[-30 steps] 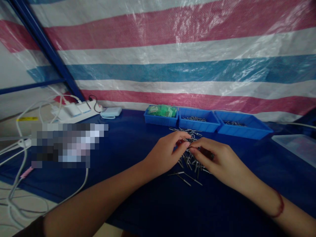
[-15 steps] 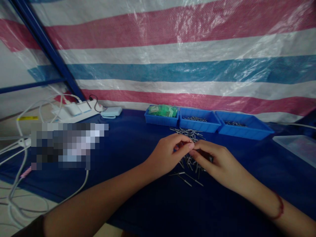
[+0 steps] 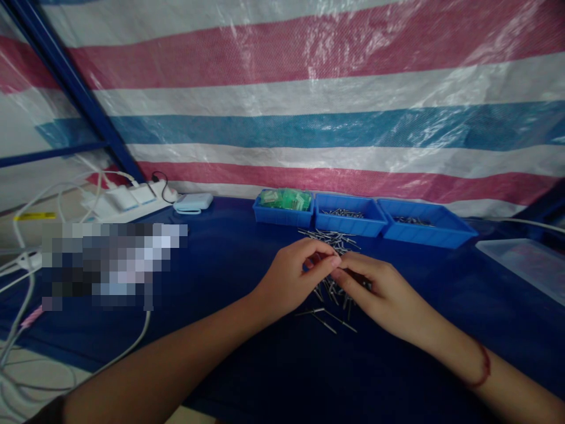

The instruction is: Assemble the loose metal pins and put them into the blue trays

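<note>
Table bears loose pins, partly hidden by left hand and right hand. Both pinch closed at fingertips; held part indiscernible.

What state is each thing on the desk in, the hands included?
Left hand: pinched; grasped item unclear.
Right hand: pinched, meeting the left; grasped item unclear.
Metal pins: loose, heaped, a few apart.
Left blue bin: open, holding green packets.
Middle blue bin: open, part-filled.
Right blue bin: open, part-filled.
Power strip: plugs inserted; power unclear.
</note>
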`<state>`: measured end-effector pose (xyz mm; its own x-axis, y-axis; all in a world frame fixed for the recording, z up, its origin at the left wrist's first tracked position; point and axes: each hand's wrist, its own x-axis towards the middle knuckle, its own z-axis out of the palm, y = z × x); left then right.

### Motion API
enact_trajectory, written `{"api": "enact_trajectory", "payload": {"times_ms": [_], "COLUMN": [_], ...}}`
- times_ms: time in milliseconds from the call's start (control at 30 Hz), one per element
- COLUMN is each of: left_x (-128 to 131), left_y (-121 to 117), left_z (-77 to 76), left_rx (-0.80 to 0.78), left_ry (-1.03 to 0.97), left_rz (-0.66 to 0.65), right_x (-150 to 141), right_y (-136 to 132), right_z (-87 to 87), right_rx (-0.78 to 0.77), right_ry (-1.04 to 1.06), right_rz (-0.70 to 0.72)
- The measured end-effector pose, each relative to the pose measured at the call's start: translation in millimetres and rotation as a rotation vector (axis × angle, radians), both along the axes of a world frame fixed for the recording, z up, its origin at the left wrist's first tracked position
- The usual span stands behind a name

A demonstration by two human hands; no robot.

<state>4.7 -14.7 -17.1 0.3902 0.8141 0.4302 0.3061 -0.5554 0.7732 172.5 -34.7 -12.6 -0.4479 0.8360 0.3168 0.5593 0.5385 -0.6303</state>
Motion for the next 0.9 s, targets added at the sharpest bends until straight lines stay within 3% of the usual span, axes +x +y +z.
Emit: {"api": "enact_trajectory", "payload": {"times_ms": [433, 900], "left_x": [0.6, -1.6], "left_y": [-0.2, 1.7], "left_z": [0.3, -2.1], "left_rx": [-0.008, 0.003], "left_ry": [-0.012, -0.012], "left_rz": [0.002, 0.025], "right_x": [2.1, 5.5], "right_y": [1.3, 4.3], "right_z": [-5.1, -7.7], "right_rx": [0.015, 0.156], "right_ry": [0.049, 0.141], "right_rz": [-0.074, -0.258]}}
